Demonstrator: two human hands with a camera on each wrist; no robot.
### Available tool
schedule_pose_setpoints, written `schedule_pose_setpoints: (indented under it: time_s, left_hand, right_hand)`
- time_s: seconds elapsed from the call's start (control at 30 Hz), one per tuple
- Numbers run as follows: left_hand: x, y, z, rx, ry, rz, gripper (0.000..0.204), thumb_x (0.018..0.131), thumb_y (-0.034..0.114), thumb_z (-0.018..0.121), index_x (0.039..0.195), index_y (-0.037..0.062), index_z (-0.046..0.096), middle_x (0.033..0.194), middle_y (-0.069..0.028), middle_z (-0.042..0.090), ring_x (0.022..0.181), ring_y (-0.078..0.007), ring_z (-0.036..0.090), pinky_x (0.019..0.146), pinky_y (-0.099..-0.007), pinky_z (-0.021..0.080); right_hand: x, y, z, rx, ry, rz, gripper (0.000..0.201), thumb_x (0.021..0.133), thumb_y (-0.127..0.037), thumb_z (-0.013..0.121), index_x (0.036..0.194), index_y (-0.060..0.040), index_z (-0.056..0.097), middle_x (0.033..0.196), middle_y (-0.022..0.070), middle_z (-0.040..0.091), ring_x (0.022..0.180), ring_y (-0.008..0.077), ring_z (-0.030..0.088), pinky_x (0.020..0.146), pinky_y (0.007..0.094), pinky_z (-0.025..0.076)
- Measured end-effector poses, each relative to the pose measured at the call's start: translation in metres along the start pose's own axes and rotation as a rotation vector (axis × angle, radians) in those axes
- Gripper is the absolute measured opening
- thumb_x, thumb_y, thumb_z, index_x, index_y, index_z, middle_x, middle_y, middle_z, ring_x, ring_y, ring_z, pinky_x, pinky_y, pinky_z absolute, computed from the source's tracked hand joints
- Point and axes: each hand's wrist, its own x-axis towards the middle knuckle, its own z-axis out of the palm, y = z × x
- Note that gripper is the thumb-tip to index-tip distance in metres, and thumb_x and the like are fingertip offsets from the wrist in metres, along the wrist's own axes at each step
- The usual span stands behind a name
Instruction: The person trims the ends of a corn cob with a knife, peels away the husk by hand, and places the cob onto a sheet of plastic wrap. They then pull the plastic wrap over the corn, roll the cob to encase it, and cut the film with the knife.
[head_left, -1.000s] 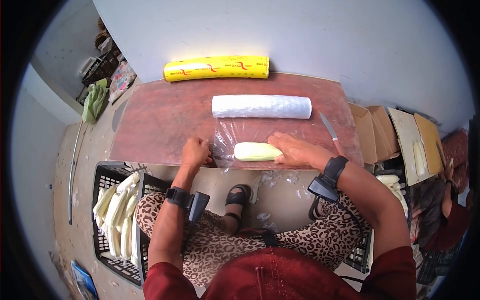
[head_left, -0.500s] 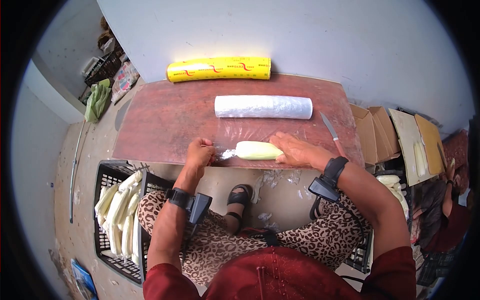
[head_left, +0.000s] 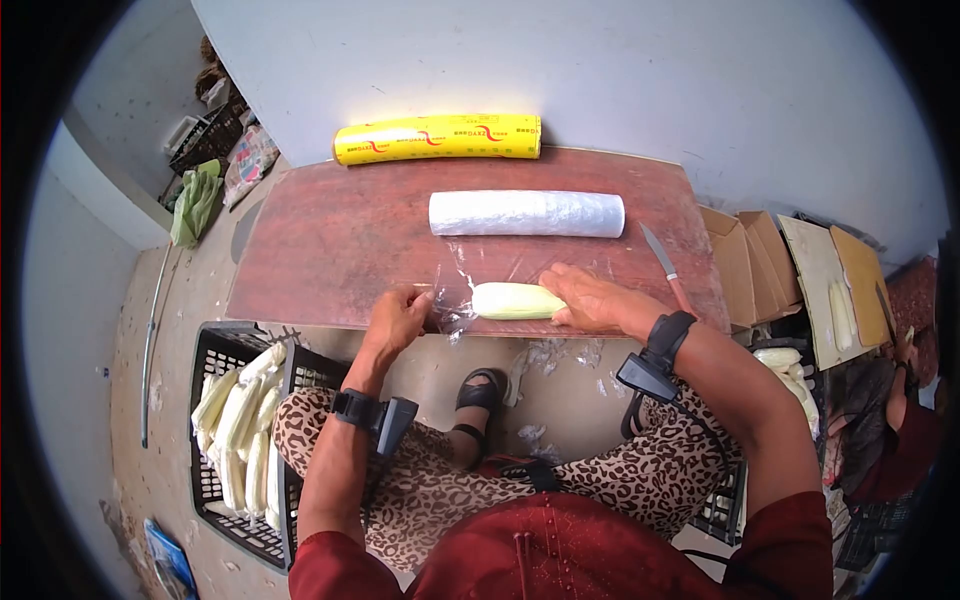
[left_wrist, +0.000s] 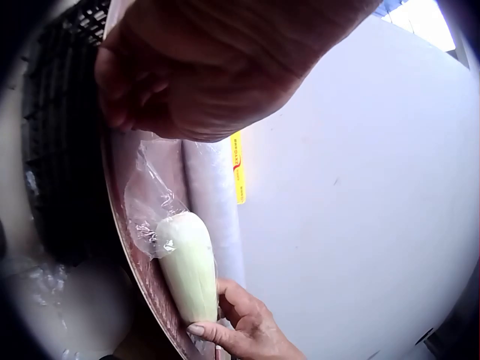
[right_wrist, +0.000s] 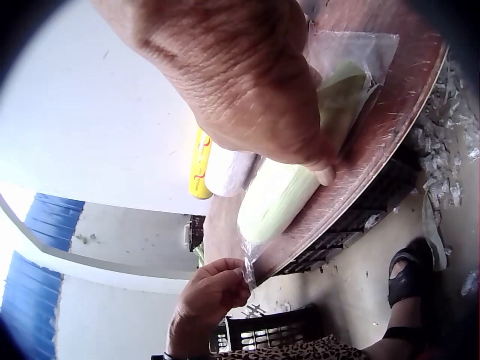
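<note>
A pale green ear of corn (head_left: 515, 301), in its husk, lies along the front edge of the table under clear cling film. My right hand (head_left: 590, 298) holds its right end, thumb on the near side and fingers over the far side. Left of the corn, my left hand (head_left: 397, 318) pinches the loose end of the film (right_wrist: 249, 266), which bunches between its fingertips and the corn's rounded tip. In the right wrist view, darker husk leaves (right_wrist: 343, 94) stick out behind the right hand, with film over them.
Behind the corn lies a white film roll (head_left: 526, 214), and a yellow-wrapped roll (head_left: 437, 139) sits against the wall. A knife (head_left: 667, 265) rests at the right. On the floor at left, a black crate (head_left: 207, 360) holds several ears. Cardboard boxes (head_left: 735, 260) stand right of the table.
My left hand has shifted slightly right, toward the corn, and the film at the corn's tip has been gathered and creased. My right hand and the corn have stayed in place.
</note>
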Motion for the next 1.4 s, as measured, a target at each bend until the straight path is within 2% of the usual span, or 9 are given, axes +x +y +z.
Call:
schedule_pose_setpoints:
  time_s: [0.23,0.27,0.37,0.57,0.7,0.83,0.93,1.23,1.4]
  left_hand:
    - [-0.046,0.049,0.003,0.596,0.012,0.676,0.059,0.071,0.038,0.081,0.109,0.0013,0.055,0.113,-0.0187,0.054,0.1,-0.0319,0.053,0.082,-0.0396,0.047]
    - [-0.048,0.053,0.005,0.685,-0.065,0.581,0.068,0.064,0.038,0.083,0.115,0.0063,0.051,0.129,-0.0203,0.043,0.12,-0.0371,0.042,0.093,-0.043,0.041]
    - [-0.048,0.04,0.018,0.95,0.138,0.697,0.056,0.071,0.028,0.078,0.115,0.0076,0.05,0.129,-0.0199,0.044,0.121,-0.0364,0.042,0.098,-0.0459,0.037]
    - [-0.03,0.018,0.019,0.712,0.185,0.765,0.017,0.082,0.008,0.062,0.098,0.0066,0.059,0.125,-0.0145,0.052,0.125,-0.0377,0.041,0.1,-0.0489,0.035]
    - [-0.02,0.021,0.005,0.319,0.116,0.646,0.009,0.082,0.003,0.064,0.09,0.0022,0.06,0.109,-0.0111,0.064,0.121,-0.0378,0.048,0.098,-0.0448,0.041]
    - [-0.016,0.024,-0.001,0.049,-0.085,0.273,0.012,0.09,0.011,0.06,0.086,-0.0011,0.06,0.08,-0.0089,0.067,0.082,-0.0181,0.062,0.074,-0.0311,0.049]
    - [-0.013,0.024,0.001,0.06,-0.022,0.239,0.014,0.089,0.01,0.058,0.084,-0.0025,0.062,0.068,-0.0131,0.064,0.064,-0.0173,0.063,0.062,-0.0322,0.049]
    - [0.003,0.008,0.018,0.47,0.187,0.159,0.018,0.084,0.019,0.06,0.084,0.0026,0.067,0.084,-0.0241,0.066,0.084,-0.042,0.064,0.073,-0.0475,0.05]
    - [0.004,0.014,0.006,0.609,0.248,-0.006,0.018,0.085,0.017,0.059,0.096,0.0052,0.065,0.09,-0.0229,0.066,0.09,-0.0403,0.064,0.076,-0.047,0.05]
  right_hand:
    - [0.002,0.003,0.003,-0.013,-0.009,0.015,0.043,0.078,-0.018,0.072,0.111,-0.0021,0.049,0.114,0.0174,0.052,0.112,0.0383,0.051,0.093,0.0476,0.044]
    - [0.002,0.003,0.003,-0.008,-0.003,0.007,0.042,0.078,-0.017,0.072,0.109,-0.0017,0.049,0.112,0.0177,0.051,0.11,0.0383,0.051,0.092,0.047,0.043]
    - [0.0,0.001,0.002,0.0,0.015,-0.021,0.039,0.078,-0.017,0.072,0.105,-0.001,0.048,0.107,0.0185,0.05,0.108,0.0383,0.05,0.09,0.0459,0.042]
    - [0.001,0.002,0.0,0.001,-0.017,0.012,0.042,0.078,-0.017,0.072,0.11,-0.0018,0.049,0.115,0.0178,0.051,0.113,0.038,0.051,0.093,0.047,0.043]
    - [0.0,0.002,0.0,0.006,-0.005,0.0,0.041,0.077,-0.016,0.072,0.109,-0.0016,0.049,0.114,0.0177,0.052,0.112,0.0383,0.051,0.092,0.047,0.043]
    - [0.001,0.002,-0.001,0.009,-0.021,0.005,0.041,0.077,-0.016,0.072,0.109,-0.0017,0.049,0.113,0.0177,0.052,0.111,0.0384,0.051,0.093,0.0469,0.043]
    - [0.0,0.001,-0.001,0.005,-0.027,0.023,0.042,0.078,-0.016,0.072,0.109,-0.0016,0.049,0.114,0.0179,0.052,0.111,0.0384,0.051,0.093,0.0471,0.043]
    - [-0.002,-0.002,-0.004,-0.033,0.007,-0.017,0.04,0.077,-0.016,0.072,0.107,-0.0017,0.051,0.111,0.0179,0.054,0.109,0.038,0.053,0.091,0.0467,0.045]
    - [-0.004,0.0,-0.001,-0.021,0.04,-0.053,0.037,0.078,-0.016,0.071,0.106,-0.0013,0.052,0.107,0.0181,0.053,0.106,0.0381,0.053,0.088,0.0469,0.044]
